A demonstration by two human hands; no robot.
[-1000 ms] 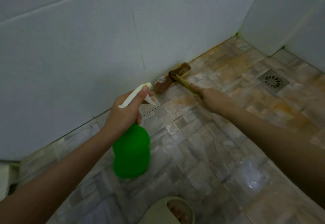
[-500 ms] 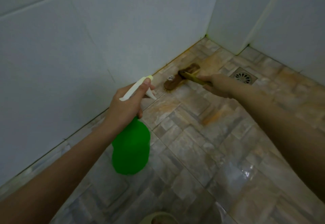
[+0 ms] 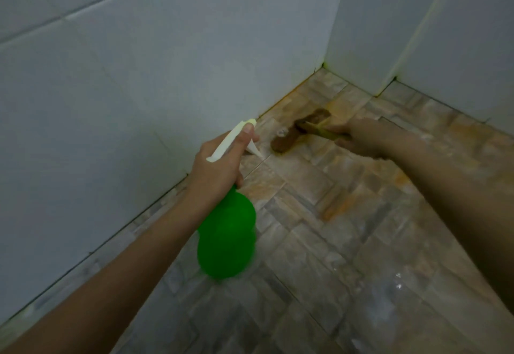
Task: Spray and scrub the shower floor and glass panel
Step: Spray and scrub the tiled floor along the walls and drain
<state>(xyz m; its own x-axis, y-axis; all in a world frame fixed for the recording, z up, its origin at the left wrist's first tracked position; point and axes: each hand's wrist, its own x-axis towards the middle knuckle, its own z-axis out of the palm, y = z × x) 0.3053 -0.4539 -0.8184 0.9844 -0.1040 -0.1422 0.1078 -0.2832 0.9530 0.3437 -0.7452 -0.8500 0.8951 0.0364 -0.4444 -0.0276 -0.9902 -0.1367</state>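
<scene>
My left hand [image 3: 219,167] grips the neck of a green spray bottle [image 3: 226,239] with a white trigger head [image 3: 232,139], its nozzle aimed at the floor by the wall. My right hand [image 3: 361,138] holds the yellowish handle of a brown scrub brush [image 3: 294,136], whose bristles press on the stone-pattern shower floor [image 3: 319,242] close to the wall base. The brush head sits just right of the nozzle. No glass panel is in view.
White tiled walls [image 3: 167,75] close off the left and back, meeting in a corner [image 3: 324,65] beyond the brush. Orange-brown stains [image 3: 339,209] mark the floor between my arms. Wet, glossy tiles [image 3: 397,284] lie at lower right.
The view has shifted right and closer to the corner; the floor drain and the slipper have left the frame. The brush has slid along the wall base toward the corner. My left hand keeps its grip.
</scene>
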